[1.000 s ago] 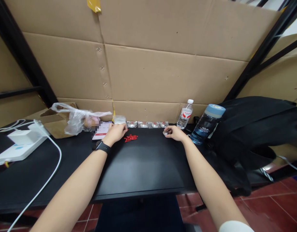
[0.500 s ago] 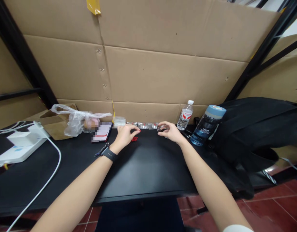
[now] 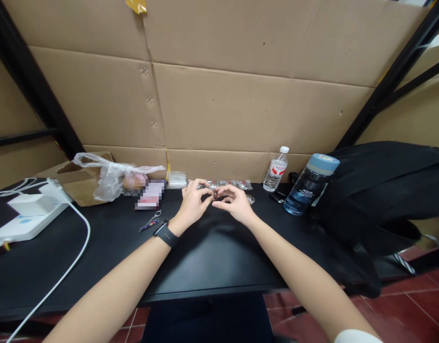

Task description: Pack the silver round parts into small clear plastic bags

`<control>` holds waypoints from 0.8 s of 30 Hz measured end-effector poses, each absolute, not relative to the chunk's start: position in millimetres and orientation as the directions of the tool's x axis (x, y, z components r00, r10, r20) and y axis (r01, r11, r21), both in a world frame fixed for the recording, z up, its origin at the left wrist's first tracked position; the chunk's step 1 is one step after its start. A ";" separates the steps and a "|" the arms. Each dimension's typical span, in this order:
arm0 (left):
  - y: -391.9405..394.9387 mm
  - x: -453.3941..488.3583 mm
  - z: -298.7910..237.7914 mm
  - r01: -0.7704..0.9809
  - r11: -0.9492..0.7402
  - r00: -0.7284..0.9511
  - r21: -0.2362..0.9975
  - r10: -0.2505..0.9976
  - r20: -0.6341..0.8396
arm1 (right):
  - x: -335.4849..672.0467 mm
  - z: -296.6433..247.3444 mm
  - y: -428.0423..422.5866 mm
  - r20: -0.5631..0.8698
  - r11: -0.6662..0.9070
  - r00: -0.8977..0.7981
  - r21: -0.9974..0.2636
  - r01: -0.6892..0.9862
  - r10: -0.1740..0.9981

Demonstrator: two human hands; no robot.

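My left hand (image 3: pixel 194 202) and my right hand (image 3: pixel 232 204) meet above the middle of the black table (image 3: pixel 212 252). Their fingertips pinch a small dark and clear object (image 3: pixel 215 194) between them; I cannot make out what it is. Behind the hands a row of small clear packets (image 3: pixel 237 184) with red bits inside lies along the cardboard wall. One more clear packet (image 3: pixel 250 199) lies just right of my right hand. A black watch is on my left wrist.
A phone (image 3: pixel 150 194) and a small keychain (image 3: pixel 150 223) lie left of my hands. Further left are a plastic bag (image 3: pixel 112 177), a paper bag and a white box (image 3: pixel 26 214) with cable. A water bottle (image 3: pixel 275 169), a blue bottle (image 3: pixel 310 185) and black cloth (image 3: pixel 380 190) stand right.
Both hands have left the packet row and come together at the table's middle. The red piece that lay on the table is no longer in sight. One packet now lies beside my right hand.
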State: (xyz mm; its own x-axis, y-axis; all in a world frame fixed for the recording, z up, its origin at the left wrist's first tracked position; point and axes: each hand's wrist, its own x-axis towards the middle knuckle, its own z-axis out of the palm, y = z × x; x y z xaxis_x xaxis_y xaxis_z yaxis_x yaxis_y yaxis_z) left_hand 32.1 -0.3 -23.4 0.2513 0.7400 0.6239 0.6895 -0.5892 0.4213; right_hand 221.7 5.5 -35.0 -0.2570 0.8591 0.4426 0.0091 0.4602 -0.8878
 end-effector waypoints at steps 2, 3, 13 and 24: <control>-1.4 32.9 -24.1 0.706 -0.577 0.243 0.410 0.741 0.626 | 220.7 -37.5 6.4 0.427 0.444 -0.250 -0.896 0.011 0.869; -1.7 33.1 -24.4 0.713 -0.574 0.239 0.404 0.740 0.629 | 220.4 -38.4 6.9 0.417 0.432 -0.248 -0.902 0.008 0.875; -1.9 34.1 -27.4 0.755 -0.562 0.237 0.336 0.713 0.660 | 231.5 -37.2 14.4 0.480 0.542 -0.278 -0.810 0.225 0.832; -7.4 34.8 -19.8 0.660 -0.614 0.308 0.434 0.747 0.589 | 237.0 -31.9 12.7 0.473 0.602 -0.383 -0.703 0.378 0.793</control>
